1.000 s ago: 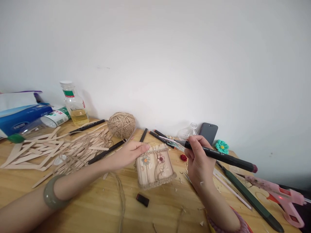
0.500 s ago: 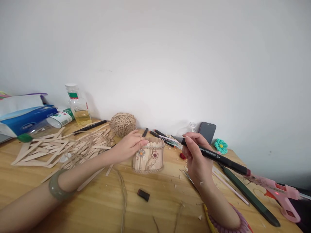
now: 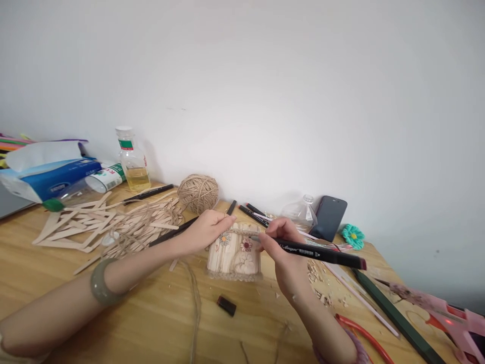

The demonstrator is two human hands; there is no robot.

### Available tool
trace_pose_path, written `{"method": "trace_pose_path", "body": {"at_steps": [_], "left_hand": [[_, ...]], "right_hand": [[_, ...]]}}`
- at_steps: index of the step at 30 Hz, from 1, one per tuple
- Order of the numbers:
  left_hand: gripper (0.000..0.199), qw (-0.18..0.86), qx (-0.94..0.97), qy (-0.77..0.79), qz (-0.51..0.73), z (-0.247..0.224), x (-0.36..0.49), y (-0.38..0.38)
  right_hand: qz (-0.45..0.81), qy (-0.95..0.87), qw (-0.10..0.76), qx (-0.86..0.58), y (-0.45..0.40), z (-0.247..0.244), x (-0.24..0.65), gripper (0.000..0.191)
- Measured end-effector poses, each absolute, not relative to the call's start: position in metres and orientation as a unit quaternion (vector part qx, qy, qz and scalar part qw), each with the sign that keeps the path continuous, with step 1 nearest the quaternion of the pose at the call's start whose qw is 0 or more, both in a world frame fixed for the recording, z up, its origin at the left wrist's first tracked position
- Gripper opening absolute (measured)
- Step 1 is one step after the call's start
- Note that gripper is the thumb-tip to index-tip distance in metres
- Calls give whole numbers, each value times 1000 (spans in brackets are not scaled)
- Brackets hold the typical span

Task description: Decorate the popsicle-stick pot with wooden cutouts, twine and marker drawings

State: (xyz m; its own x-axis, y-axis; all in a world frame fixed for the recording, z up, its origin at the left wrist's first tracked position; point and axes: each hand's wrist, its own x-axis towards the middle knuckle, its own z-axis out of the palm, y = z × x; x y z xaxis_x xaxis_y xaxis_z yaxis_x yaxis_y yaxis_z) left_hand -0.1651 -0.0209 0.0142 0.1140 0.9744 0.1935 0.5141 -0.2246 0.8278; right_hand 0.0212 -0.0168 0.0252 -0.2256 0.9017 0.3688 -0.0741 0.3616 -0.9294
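A small holder made of wooden craft sticks stands on the table, trimmed with twine along its top and bottom and decorated with flowers. My left hand grips its upper left rim, thumb in front. In my right hand is a black marker, pinched near its tip. The marker's tip is at the dark red flower on the holder's front; whether it touches I cannot tell. Below the holder, a dark marker cap lies loose on the wood.
Loose craft sticks and a twine ball are at the left. A glass bottle stands behind them. A phone leans on the wall. At the right lie a dark green bar and a pink glue gun, its light red.
My right hand has brought the marker leftward to the holder's front. My left hand stays on the holder's rim. The whole view has shifted slightly.
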Motion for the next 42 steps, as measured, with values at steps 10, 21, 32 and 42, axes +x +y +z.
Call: {"method": "trace_pose_path", "body": {"at_steps": [10, 21, 32, 42], "left_hand": [[42, 300, 682, 553, 374, 17, -160, -28], [42, 288, 686, 558, 368, 21, -157, -31], [41, 287, 688, 555, 370, 22, -157, -31], [44, 280, 689, 557, 369, 21, -157, -31]], "right_hand": [[357, -675, 558, -325, -23, 12, 19, 26], [344, -687, 549, -330, -25, 10, 18, 26], [337, -707, 524, -335, -23, 11, 20, 26], [341, -700, 525, -343, -22, 14, 21, 26]]}}
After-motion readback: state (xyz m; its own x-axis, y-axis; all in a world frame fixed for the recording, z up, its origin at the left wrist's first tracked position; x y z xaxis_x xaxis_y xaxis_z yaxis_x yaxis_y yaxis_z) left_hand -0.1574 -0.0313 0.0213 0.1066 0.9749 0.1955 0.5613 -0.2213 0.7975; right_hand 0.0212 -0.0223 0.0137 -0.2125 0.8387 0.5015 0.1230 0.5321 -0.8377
